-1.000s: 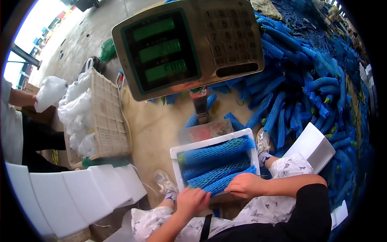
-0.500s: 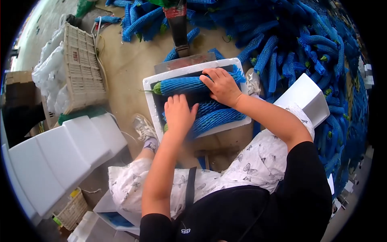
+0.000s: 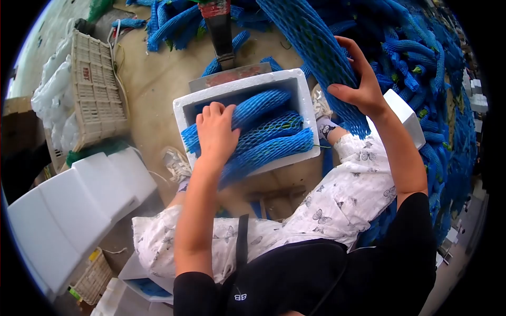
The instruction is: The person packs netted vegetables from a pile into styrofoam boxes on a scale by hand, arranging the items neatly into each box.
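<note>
The right hand [image 3: 363, 87] is clamped round a long vegetable in blue mesh netting [image 3: 316, 52], upper right, hiding part of the blue-netted pile [image 3: 411, 58]. The left hand [image 3: 217, 131], fingers slightly apart, presses netted pieces [image 3: 263, 105] in the central white foam box [image 3: 310, 113]. A dark metal post [image 3: 219, 34] stands just beyond; a cream plastic crate [image 3: 97, 87] sits upper left.

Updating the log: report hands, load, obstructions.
Right hand holding blue-netted vegetable, raised beside white foam box. Left hand on another netted one, inside. Metal post just beyond box.
</note>
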`<state>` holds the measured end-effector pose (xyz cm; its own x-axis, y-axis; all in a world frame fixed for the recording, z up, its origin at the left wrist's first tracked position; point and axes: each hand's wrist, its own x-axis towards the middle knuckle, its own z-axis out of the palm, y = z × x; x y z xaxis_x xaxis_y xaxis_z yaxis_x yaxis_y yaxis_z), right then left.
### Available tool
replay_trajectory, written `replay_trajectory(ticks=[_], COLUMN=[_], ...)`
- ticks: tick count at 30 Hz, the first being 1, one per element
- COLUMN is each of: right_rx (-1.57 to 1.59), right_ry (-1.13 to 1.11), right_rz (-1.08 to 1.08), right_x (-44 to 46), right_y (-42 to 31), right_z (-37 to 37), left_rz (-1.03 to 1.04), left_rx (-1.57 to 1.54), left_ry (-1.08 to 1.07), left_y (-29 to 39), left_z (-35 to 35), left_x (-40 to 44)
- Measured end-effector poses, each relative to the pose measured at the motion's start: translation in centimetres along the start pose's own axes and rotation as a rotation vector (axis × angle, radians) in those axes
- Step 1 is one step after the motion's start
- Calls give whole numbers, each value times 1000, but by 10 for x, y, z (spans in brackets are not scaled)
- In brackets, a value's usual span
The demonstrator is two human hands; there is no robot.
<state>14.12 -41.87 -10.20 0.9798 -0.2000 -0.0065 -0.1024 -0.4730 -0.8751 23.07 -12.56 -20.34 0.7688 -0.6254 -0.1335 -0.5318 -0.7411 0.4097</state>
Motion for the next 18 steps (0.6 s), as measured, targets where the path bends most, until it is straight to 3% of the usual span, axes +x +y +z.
replay_trajectory(ticks=[1, 3, 5, 7, 9, 11, 12, 13, 17, 18], right_rx=[5, 332, 265, 496, 414, 423, 340, 257, -253, -250], right_ry=[1, 0, -53, -201, -256, -366, -402, -439, -651, -658], right_rz=[7, -94, -37, -42, -300, -437, -481, -520, -248, -250], right_x=[-4, -10, -4, 7, 19, 25, 29, 32, 19, 22], right_y=[4, 7, -10, -6, -14, -21, -19, -12, 63, 62], right_z=[4, 13, 27, 54, 90, 121, 130, 138, 134, 130], left_rz=[18, 87, 96, 201, 262, 441, 215, 371, 369, 336], left_rx=[24, 31, 1, 70, 128, -73, -368, -22, 63, 18], left_ry=[21, 149, 117, 69, 37, 304, -25, 59, 0, -21], left_y=[-8, -26, -35, -40, -54, -89, -93, -73, -71, -69], left_z=[-7, -12, -13, -11, -8, 30, 19, -18, -26, -28], left_x=[-2, 0, 10, 20, 25, 26, 24, 22, 31, 32])
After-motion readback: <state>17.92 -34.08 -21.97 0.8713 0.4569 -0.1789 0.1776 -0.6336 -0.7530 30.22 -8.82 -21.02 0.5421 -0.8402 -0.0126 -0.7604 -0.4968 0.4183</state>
